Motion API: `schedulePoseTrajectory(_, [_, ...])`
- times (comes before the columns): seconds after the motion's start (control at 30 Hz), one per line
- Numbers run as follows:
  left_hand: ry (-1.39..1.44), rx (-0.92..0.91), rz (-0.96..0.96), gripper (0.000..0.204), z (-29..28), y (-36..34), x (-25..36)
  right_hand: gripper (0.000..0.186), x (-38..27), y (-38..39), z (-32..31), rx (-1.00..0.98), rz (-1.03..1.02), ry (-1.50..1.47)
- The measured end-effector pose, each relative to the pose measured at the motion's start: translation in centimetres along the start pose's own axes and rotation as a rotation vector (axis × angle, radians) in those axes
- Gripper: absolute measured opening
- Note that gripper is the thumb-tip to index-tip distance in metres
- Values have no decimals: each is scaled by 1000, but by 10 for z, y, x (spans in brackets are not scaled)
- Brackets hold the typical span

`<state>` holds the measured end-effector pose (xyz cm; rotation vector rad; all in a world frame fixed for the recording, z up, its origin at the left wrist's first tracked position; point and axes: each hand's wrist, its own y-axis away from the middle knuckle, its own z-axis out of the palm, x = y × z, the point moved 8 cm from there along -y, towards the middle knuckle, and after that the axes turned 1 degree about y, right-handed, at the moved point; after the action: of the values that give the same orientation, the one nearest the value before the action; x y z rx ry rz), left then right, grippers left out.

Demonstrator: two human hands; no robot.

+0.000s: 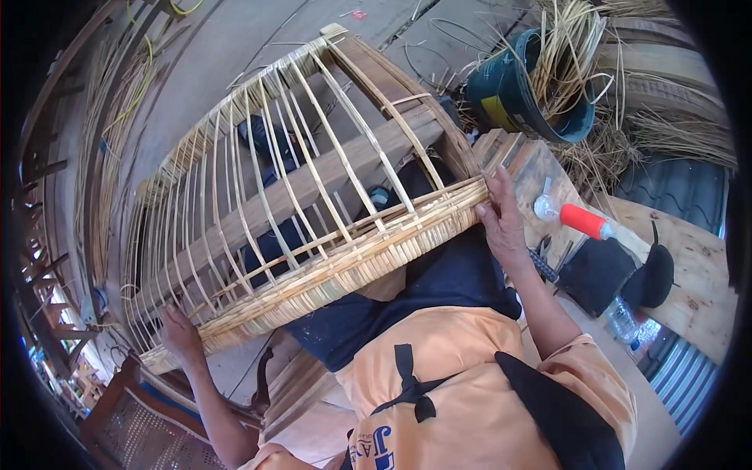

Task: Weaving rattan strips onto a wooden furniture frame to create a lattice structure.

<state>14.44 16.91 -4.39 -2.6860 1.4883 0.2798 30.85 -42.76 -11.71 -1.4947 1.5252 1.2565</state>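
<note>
A large wooden frame [392, 86] wrapped in rattan lies tilted across my lap, reaching away to the upper left. Pale rattan strips [270, 157] run with gaps between its far and near rails. The near rail [352, 270] is tightly bound with rattan. My left hand [182, 337] is closed around this rail by its left end. At the opposite end, my right hand [505, 223] grips the corner where near rail and right side meet, thumb and fingers on the binding. Parts of both hands' fingers are hidden by the frame.
A dark green bucket [489, 90] with loose rattan strands [568, 47] stands at upper right. Beside my right arm are a red-wrapped bottle [581, 221], a black pouch [599, 274] and a clear plastic bottle [621, 319]. Long canes [117, 141] lie left; a perforated-seat chair [149, 439] stands lower left.
</note>
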Motion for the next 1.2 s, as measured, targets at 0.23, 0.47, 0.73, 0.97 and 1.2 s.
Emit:
schedulePoseTrajectory(0.23, [-117, 58, -83, 31, -20, 4, 9, 48, 16, -21, -6, 220, 385, -471])
schedulePoseTrajectory(0.47, [336, 39, -220, 32, 0, 3, -19, 49, 13, -33, 13, 121, 483, -267])
schedulePoseTrajectory(0.73, [287, 134, -329, 28, -4, 4, -35, 54, 6, -42, 10, 120, 355, -230])
schedulePoseTrajectory(0.97, [138, 222, 65, 44, -61, 11, 143, 57, -41, -33, 20, 141, -490, 634])
schedulePoseTrajectory(1.2, [481, -220, 717, 85, -71, 100, 404, 57, -64, -22, 37, -248, -654, 739])
